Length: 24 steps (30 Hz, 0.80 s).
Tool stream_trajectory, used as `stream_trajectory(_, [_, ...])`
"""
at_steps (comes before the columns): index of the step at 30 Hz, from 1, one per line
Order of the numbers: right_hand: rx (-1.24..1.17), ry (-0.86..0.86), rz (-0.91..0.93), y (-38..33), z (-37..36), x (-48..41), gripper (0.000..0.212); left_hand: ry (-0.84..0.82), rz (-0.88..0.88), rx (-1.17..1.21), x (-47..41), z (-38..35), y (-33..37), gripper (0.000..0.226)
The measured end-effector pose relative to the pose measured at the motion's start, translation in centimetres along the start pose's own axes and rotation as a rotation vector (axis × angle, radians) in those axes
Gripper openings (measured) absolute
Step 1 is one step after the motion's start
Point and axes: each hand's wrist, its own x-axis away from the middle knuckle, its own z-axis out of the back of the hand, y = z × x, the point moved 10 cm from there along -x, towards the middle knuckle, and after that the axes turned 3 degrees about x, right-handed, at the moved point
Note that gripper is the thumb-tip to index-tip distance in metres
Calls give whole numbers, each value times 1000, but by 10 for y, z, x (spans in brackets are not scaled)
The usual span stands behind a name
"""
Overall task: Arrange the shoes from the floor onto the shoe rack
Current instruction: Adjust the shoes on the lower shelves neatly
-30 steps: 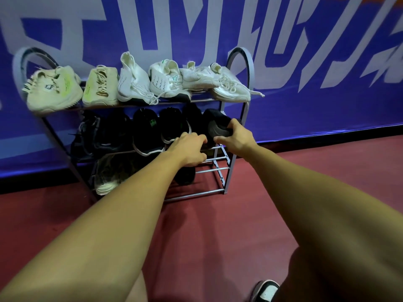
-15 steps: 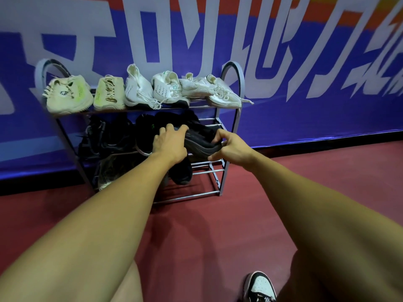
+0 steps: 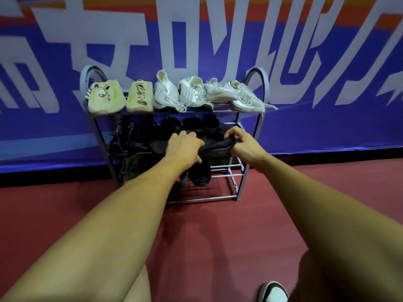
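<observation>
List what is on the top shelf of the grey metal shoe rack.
A row of six: two beige knit sneakers at the left, four white lace-up sneakers to the right. The shelf bars under them are mostly covered.

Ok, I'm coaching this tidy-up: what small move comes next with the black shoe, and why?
Probably lower the black shoe onto the bare bottom rails at right: left hand and right hand hold it sideways, and the middle shelf looks full.
</observation>
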Motion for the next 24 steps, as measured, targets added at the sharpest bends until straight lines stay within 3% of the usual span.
stream_trajectory(4, [-117, 26, -171, 21, -4, -6, 59, -11, 9, 71, -1, -6, -5, 30])
stream_trajectory(7, [-195, -74, -335, 36, -22, -2, 52, 35, 15, 149, -3, -2, -5, 27])
stream_trajectory(10, [-403, -103, -339, 28, -27, -3, 41, 51, -26, 187, -6, 0, 3, 27])
stream_trajectory(17, [-530, 147, -476, 51, -9, -6, 22, -90, -179, 234, -8, -17, 27, 23])
stream_trajectory(22, [-502, 301, -508, 69, 12, -11, 43, -36, -29, 283, -18, -14, 5, 29])
stream_trajectory(24, [-469, 353, -523, 77, 20, -13, 47, -143, 62, 263, -18, -31, -8, 42])
